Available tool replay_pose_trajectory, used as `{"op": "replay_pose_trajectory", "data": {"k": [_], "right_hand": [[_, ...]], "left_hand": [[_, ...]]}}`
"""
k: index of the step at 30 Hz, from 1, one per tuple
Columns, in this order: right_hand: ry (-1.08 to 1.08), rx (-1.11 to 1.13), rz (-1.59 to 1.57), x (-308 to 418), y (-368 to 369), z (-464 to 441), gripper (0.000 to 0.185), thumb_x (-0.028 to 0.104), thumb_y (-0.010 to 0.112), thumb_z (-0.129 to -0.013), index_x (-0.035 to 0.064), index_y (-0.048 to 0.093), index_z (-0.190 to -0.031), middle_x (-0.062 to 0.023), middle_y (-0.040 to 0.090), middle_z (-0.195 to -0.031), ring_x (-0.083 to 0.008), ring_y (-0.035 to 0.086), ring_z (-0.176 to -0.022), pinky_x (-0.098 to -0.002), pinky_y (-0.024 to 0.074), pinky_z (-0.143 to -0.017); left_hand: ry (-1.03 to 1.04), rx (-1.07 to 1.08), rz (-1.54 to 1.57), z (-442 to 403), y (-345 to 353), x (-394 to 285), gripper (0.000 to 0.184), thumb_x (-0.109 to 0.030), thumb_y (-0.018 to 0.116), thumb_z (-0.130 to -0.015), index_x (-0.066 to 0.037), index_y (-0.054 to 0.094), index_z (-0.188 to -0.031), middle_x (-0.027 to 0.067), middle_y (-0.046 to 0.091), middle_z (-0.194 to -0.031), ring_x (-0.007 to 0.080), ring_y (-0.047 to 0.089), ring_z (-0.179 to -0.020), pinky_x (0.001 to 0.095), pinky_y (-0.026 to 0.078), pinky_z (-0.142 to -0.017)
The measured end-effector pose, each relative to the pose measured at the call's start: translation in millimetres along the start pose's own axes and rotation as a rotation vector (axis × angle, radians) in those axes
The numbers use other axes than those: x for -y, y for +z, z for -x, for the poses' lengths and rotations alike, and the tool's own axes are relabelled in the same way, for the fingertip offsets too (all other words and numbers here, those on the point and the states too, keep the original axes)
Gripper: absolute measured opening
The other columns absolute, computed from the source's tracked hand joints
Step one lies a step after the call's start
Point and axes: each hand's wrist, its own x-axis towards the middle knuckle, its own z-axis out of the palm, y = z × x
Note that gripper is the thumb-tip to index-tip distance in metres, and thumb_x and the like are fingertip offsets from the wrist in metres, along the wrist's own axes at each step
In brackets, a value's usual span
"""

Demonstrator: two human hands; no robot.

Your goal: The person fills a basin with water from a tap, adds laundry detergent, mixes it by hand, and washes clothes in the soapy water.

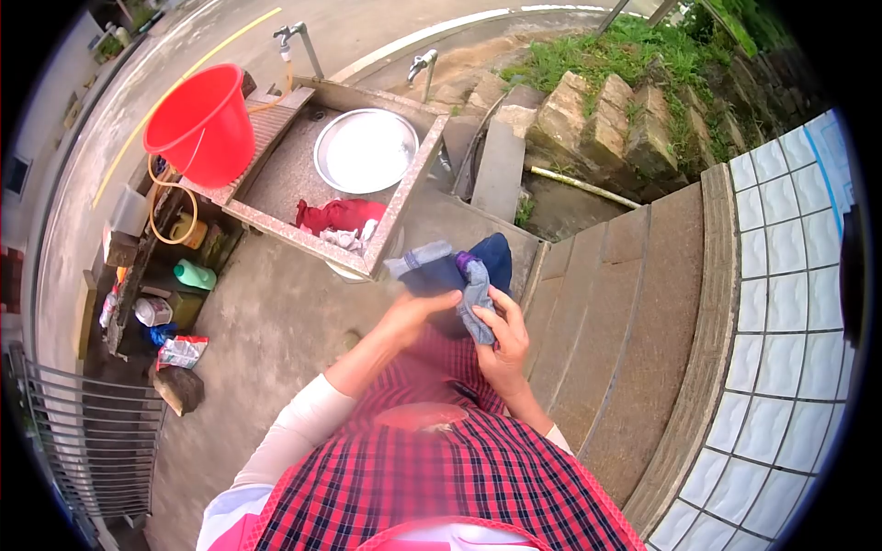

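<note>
In front of the apron, my left hand (413, 319) is closed on a dark blue sock (430, 275) with a pale grey end. My right hand (503, 340) pinches a grey-blue sock (476, 298) with a purple patch, close beside the first. A darker blue cloth piece (494, 255) shows behind them; I cannot tell which sock it belongs to. Ahead is a stone sink (276, 188) holding a round metal basin (366, 151). Red cloth (344, 216) and whitish cloth (342, 239) lie at the sink's near corner.
A red bucket (207, 129) stands on the sink's left ledge, beside a yellow hose (158, 216). Two taps (287, 35) rise at the back. Bottles and bags crowd the low shelf at left. Steps (597, 312) and a tiled wall (772, 340) lie to the right.
</note>
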Motion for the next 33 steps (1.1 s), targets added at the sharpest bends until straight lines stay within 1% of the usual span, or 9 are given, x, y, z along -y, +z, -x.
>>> {"op": "replay_pose_trajectory", "data": {"k": [5, 8, 11, 14, 16, 18, 21, 25, 33], "right_hand": [[0.847, 0.106, -1.342, -28.9, -21.6, 25.5, 0.045, 0.022, 0.062, -0.09, -0.0075, 0.049, -0.121, -0.0149, 0.057, -0.122, -0.0266, 0.058, -0.108, -0.0381, 0.0455, -0.094], [1.093, 0.198, -1.36, -57.7, -13.0, 45.2, 0.034, 0.012, 0.064, -0.086, -0.0022, 0.05, -0.114, -0.0092, 0.06, -0.111, -0.0203, 0.058, -0.098, -0.036, 0.0458, -0.087], [0.77, 0.158, -0.387, -65.3, -10.4, 26.7, 0.02, -0.004, 0.065, -0.076, 0.0041, 0.055, -0.091, -0.0029, 0.06, -0.09, -0.014, 0.057, -0.076, -0.0288, 0.046, -0.067], [0.316, -0.077, 0.267, -57.8, -22.0, 3.6, 0.019, -0.009, 0.058, -0.068, 0.0032, 0.047, -0.076, -0.0041, 0.05, -0.075, -0.0146, 0.046, -0.058, -0.029, 0.0381, -0.051], [0.208, -0.094, 0.252, -32.3, -6.6, -1.3, 0.02, -0.009, 0.056, -0.064, 0.0021, 0.048, -0.078, -0.0061, 0.047, -0.075, -0.0164, 0.043, -0.056, -0.0296, 0.0376, -0.051], [0.283, -0.013, 0.139, -16.9, 12.5, 8.9, 0.024, -0.009, 0.056, -0.064, 0.0012, 0.052, -0.085, -0.0063, 0.049, -0.078, -0.0153, 0.045, -0.059, -0.0286, 0.0393, -0.054], [0.576, 0.223, -0.392, -25.8, 32.7, 36.6, 0.031, -0.005, 0.058, -0.073, -0.0016, 0.055, -0.104, -0.0065, 0.057, -0.093, -0.0121, 0.054, -0.076, -0.0262, 0.045, -0.069], [0.917, 0.41, -0.997, -28.2, 17.6, 43.5, 0.031, -0.002, 0.062, -0.079, -0.0028, 0.056, -0.109, -0.0093, 0.062, -0.101, -0.0145, 0.06, -0.086, -0.0296, 0.0491, -0.077], [0.857, 0.243, -0.869, 5.0, 14.2, 9.4, 0.026, 0.0, 0.065, -0.081, -0.0001, 0.059, -0.107, -0.0111, 0.066, -0.1, -0.0152, 0.063, -0.079, -0.0311, 0.0522, -0.065]], "left_hand": [[-0.065, 0.047, 0.139, 6.9, -13.3, 8.6, 0.042, -0.001, 0.073, -0.075, -0.004, 0.058, -0.115, 0.0033, 0.062, -0.109, 0.0169, 0.059, -0.101, 0.033, 0.044, -0.092], [-0.172, 0.159, -0.012, 17.5, -6.4, 5.0, 0.053, -0.002, 0.077, -0.072, -0.004, 0.056, -0.12, 0.0038, 0.061, -0.11, 0.0155, 0.059, -0.1, 0.0318, 0.047, -0.088], [0.403, -0.151, -0.681, 26.2, 10.3, 3.3, 0.049, -0.009, 0.074, -0.076, -0.002, 0.053, -0.12, 0.0055, 0.059, -0.107, 0.0163, 0.058, -0.097, 0.0312, 0.048, -0.083], [0.648, -0.181, -0.916, 1.8, -19.4, 8.1, 0.049, -0.009, 0.057, -0.079, -0.001, 0.045, -0.126, 0.0091, 0.057, -0.11, 0.0169, 0.056, -0.099, 0.0316, 0.046, -0.089], [0.716, -0.158, -0.351, -13.6, -28.5, 28.7, 0.043, -0.008, 0.052, -0.08, 0.0, 0.048, -0.122, 0.0102, 0.057, -0.111, 0.0161, 0.055, -0.099, 0.0304, 0.044, -0.091], [0.82, -0.21, -0.391, -10.9, -34.7, 26.0, 0.041, -0.013, 0.053, -0.083, 0.0, 0.05, -0.122, 0.0116, 0.057, -0.114, 0.0168, 0.054, -0.106, 0.0304, 0.043, -0.093], [0.225, -0.27, -0.794, -5.3, -45.2, 27.8, 0.049, -0.021, 0.062, -0.084, -0.001, 0.048, -0.126, 0.0084, 0.055, -0.119, 0.0171, 0.053, -0.11, 0.0311, 0.044, -0.093], [0.189, -0.274, -0.509, -3.6, -27.8, 56.5, 0.051, -0.025, 0.071, -0.081, -0.002, 0.054, -0.123, 0.0078, 0.058, -0.117, 0.0149, 0.056, -0.104, 0.0296, 0.047, -0.087], [0.061, 0.075, 0.205, 3.4, -22.9, 30.3, 0.025, -0.01, 0.074, -0.078, -0.006, 0.064, -0.101, 0.0023, 0.064, -0.089, 0.0119, 0.058, -0.076, 0.0273, 0.048, -0.07]]}}
